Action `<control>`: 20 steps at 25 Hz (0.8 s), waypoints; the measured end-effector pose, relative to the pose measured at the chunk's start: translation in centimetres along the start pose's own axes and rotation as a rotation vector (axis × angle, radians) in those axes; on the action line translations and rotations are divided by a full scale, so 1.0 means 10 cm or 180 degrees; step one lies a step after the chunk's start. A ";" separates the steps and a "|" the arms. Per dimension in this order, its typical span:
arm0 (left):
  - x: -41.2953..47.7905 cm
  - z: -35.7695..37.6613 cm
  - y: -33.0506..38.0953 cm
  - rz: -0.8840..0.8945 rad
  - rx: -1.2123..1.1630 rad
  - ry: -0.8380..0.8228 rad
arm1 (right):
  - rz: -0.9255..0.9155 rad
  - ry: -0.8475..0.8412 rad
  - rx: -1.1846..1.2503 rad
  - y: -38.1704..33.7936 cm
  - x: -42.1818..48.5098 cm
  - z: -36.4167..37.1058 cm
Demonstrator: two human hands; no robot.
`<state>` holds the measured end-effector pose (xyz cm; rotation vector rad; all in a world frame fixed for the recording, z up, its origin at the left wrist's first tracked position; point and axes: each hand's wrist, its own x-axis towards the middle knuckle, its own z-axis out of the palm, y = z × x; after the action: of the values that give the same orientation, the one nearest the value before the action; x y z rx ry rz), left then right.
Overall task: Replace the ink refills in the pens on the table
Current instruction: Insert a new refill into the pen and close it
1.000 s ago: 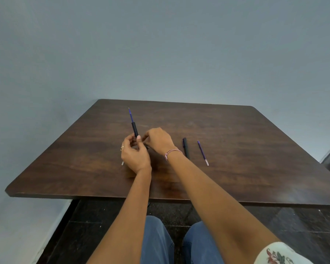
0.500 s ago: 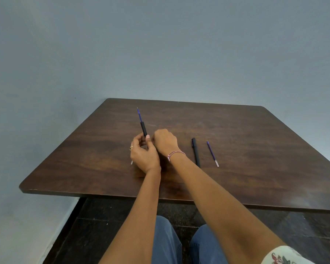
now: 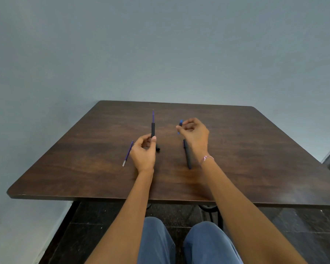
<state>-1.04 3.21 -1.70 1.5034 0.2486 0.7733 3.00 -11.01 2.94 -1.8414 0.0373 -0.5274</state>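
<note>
My left hand (image 3: 143, 151) pinches a black pen barrel (image 3: 153, 129) upright, with a blue refill (image 3: 153, 115) sticking out of its top end. My right hand (image 3: 194, 135) is off to the right and pinches a small blue pen piece (image 3: 180, 125) between thumb and fingers. A second black pen (image 3: 187, 155) lies on the brown table (image 3: 255, 149) under my right wrist. A loose blue refill (image 3: 128, 153) lies to the left of my left hand. A small black part (image 3: 157, 149) lies by my left thumb.
The table stands against a plain grey-blue wall. Its near edge runs across the view above my knees in blue jeans. A dark floor and a metal table leg show below.
My hands, joined at the pen before, have come apart. My right hand moved to the right holding a small blue piece. The left refill, hidden by my left hand, now shows.
</note>
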 end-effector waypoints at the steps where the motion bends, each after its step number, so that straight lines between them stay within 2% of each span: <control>1: -0.01 0.02 0.00 0.0022 -0.0007 -0.0223 | 0.0062 0.0156 0.0210 0.07 0.00 -0.13; 5: -0.03 0.04 -0.01 -0.0162 -0.0039 -0.1147 | 0.0225 0.0540 0.0850 0.32 -0.04 -0.46; 8: -0.05 0.03 0.00 -0.0271 0.0126 -0.1672 | 0.0240 0.0584 0.1072 0.45 -0.04 -0.57; 20: -0.09 -0.01 0.06 -0.0165 0.0655 -0.2386 | 0.0200 0.0517 0.1571 0.57 -0.08 -0.60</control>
<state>-1.94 2.65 -1.38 1.8662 -0.2036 0.1066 1.39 -18.07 -1.12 -1.3110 0.0677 -0.5821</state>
